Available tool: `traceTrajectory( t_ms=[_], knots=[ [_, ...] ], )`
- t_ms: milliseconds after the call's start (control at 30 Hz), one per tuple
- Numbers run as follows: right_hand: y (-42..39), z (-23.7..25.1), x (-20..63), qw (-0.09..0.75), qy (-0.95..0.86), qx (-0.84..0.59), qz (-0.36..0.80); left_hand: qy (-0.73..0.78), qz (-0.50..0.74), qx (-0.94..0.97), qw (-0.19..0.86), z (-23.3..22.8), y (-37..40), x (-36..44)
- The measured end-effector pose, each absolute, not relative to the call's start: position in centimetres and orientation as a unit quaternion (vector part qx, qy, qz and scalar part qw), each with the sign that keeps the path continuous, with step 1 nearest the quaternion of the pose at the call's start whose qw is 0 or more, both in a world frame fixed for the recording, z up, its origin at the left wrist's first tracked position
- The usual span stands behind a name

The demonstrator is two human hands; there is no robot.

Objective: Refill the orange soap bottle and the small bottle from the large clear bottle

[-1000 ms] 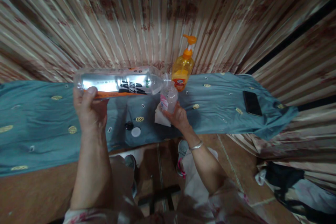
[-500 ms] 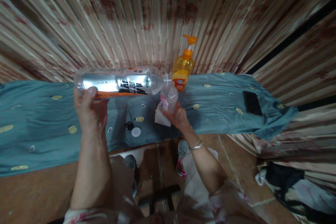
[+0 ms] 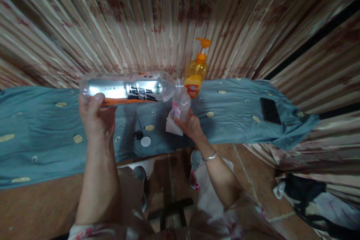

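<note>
Table (image 3: 239,97) draped in teal patterned cloth, backed by striped curtains; brown tiled floor below. Left hand (image 3: 95,118) clasped around large clear bottle (image 3: 126,89), held sideways, mouth at small bottle (image 3: 181,105) gripped with white tissue (image 3: 173,126) in right hand (image 3: 191,125). Orange pump bottle (image 3: 196,73) just behind; phone (image 3: 270,110), two caps (image 3: 143,138) on cloth.

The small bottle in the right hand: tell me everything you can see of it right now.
The small bottle is clear plastic with a rounded shoulder and a pink and white label on its side. It stands roughly upright over the teal cloth, gripped low by the right hand, which also holds white paper against it. Its mouth is uncapped, and the neck of the large clear bottle, held level by the left hand, meets it.
</note>
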State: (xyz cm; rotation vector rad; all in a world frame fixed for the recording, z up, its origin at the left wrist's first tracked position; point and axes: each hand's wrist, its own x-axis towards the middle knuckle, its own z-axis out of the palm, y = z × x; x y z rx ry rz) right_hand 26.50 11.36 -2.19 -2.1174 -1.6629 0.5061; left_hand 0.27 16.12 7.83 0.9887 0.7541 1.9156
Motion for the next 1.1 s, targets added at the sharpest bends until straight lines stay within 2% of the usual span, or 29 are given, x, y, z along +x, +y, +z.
traceTrajectory(
  t_ms=[1100],
  knots=[
    [11.27, -1.77, 26.40, 0.196, -0.594, -0.760, 0.179, 0.305, 0.764, 0.393, 0.411, 8.35, 15.77, 0.79]
  ],
)
